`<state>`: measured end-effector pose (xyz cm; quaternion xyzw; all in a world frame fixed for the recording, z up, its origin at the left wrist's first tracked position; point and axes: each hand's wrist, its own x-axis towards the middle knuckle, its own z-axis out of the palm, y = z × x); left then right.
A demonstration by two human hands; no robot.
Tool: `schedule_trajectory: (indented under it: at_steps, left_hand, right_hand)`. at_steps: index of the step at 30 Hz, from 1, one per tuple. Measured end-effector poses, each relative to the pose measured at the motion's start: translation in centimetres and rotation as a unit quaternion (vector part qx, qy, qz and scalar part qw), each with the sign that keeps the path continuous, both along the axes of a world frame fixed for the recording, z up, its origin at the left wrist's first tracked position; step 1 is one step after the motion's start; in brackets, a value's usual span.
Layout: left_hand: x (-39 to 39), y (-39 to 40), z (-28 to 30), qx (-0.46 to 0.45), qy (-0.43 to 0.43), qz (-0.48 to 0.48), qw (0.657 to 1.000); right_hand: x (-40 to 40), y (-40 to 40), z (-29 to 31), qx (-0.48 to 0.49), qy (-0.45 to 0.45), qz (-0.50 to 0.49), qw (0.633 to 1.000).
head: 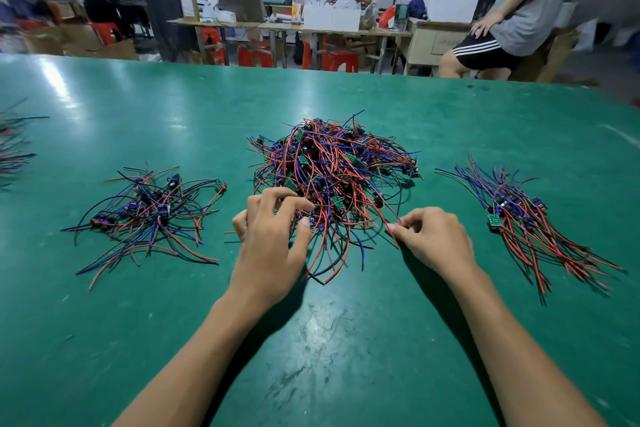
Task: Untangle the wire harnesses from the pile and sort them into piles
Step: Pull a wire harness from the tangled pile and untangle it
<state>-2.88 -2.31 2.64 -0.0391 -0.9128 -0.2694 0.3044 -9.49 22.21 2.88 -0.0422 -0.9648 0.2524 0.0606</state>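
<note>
The right hand (434,239) is pinching a red wire (375,210) from the pile (332,180). The left hand (273,236) is resting curled fingers on the pile's near edge, its grip unclear.

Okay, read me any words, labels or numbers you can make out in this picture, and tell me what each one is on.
None can be read.
Beige cardboard box beyond the green table: a faint printed line, too blurred.
Small green circuit boards in the central tangled wire pile: markings too small.
Orange drink bottle: label blurred.
</note>
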Motion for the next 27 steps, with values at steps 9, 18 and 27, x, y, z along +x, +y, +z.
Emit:
schedule_trajectory:
  at_steps: [9,18,27]
  left_hand:
    - [0.3,0.4,0.2,0.007,0.016,-0.025,1.000]
    - [1.7,2.5,0.6,0.104,-0.007,-0.240,0.965]
    - [1.7,3.4,1.6,0.464,-0.160,-0.285,0.823]
  right_hand:
    - [0.7,1.8,3.2,-0.316,-0.082,0.230,0.917]
    - [2.7,0.4,5.0,-0.484,-0.096,0.358,0.793]
    - [1.9,-1.4,3.8,-0.427,0.055,0.254,0.866]
